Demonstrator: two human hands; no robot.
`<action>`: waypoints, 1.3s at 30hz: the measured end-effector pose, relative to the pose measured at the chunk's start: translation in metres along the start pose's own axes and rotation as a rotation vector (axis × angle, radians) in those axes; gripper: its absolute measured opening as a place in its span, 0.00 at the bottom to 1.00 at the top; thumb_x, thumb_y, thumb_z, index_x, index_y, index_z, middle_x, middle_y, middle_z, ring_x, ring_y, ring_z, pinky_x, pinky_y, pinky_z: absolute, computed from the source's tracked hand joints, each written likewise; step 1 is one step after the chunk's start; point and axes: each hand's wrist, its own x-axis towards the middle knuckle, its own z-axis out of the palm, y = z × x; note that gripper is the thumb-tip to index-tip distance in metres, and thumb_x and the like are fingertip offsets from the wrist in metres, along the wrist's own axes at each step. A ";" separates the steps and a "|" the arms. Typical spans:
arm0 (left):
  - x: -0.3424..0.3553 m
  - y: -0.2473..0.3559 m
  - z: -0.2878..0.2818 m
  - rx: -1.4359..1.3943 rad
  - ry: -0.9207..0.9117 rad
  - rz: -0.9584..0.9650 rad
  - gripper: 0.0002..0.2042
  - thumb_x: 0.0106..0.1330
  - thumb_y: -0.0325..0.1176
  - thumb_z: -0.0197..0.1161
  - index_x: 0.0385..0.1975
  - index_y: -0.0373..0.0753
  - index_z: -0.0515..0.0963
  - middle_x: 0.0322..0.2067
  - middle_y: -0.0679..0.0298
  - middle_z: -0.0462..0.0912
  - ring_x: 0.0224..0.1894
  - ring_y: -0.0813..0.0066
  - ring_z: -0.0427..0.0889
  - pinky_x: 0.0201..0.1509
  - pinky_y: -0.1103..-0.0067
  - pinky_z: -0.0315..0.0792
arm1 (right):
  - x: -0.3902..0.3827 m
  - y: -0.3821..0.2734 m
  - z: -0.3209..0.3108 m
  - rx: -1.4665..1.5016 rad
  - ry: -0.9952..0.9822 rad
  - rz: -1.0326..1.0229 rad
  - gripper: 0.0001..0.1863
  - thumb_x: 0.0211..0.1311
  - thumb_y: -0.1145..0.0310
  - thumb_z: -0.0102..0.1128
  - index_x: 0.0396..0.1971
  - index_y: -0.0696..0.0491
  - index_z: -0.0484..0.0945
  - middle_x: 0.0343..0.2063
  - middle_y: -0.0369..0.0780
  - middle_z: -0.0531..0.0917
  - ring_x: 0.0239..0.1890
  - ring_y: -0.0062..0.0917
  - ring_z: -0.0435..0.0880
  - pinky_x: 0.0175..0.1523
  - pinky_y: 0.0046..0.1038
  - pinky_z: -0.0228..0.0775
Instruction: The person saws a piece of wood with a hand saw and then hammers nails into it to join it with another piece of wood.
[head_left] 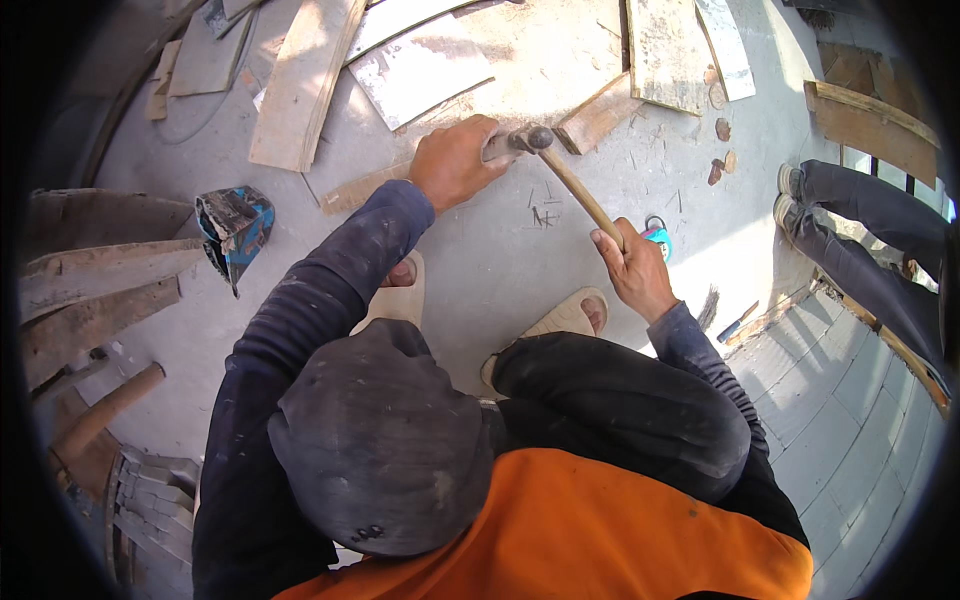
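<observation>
Left hand (455,160): grip closed over one end of a narrow wooden strip (360,187) that lay flat on the concrete floor (500,260), pinning it down. Right hand (632,268): grip closed around the lower end of a wooden hammer handle; the hammer (560,170) slanted up and left from it, its metal head just beside the left grip, at the strip's end. Beyond the left grip lay pale boards (300,80) and a light flat panel (420,70); a short wood block (598,115) lay just past the hammer head. Just beyond the right grip lay a small turquoise object (657,236), partly hidden by that hand. Well to the left of the left grip sat a crumpled blue and black bag (235,228). Far to the right of the right grip stood another person's legs (860,220) in dark trousers. Two beige sandals (570,318) rested below both grips.
</observation>
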 end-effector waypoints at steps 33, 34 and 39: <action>0.004 0.007 -0.003 0.143 -0.062 -0.033 0.22 0.69 0.44 0.72 0.56 0.35 0.82 0.52 0.49 0.89 0.52 0.48 0.89 0.59 0.58 0.80 | 0.005 0.005 0.006 -0.045 0.140 -0.003 0.28 0.80 0.44 0.58 0.33 0.57 0.76 0.16 0.49 0.77 0.21 0.47 0.81 0.31 0.44 0.72; 0.004 0.007 -0.003 0.133 -0.071 -0.035 0.22 0.69 0.44 0.72 0.56 0.35 0.82 0.52 0.49 0.89 0.52 0.48 0.89 0.59 0.58 0.80 | 0.003 0.007 0.008 -0.090 0.042 -0.025 0.28 0.80 0.44 0.58 0.33 0.57 0.76 0.16 0.48 0.77 0.21 0.47 0.81 0.31 0.44 0.72; 0.003 0.011 -0.009 0.178 -0.103 -0.020 0.23 0.69 0.44 0.72 0.57 0.35 0.83 0.51 0.49 0.89 0.52 0.47 0.89 0.59 0.58 0.80 | -0.026 0.022 0.027 -0.008 0.037 0.181 0.29 0.79 0.41 0.58 0.34 0.57 0.78 0.17 0.52 0.79 0.24 0.50 0.84 0.33 0.46 0.73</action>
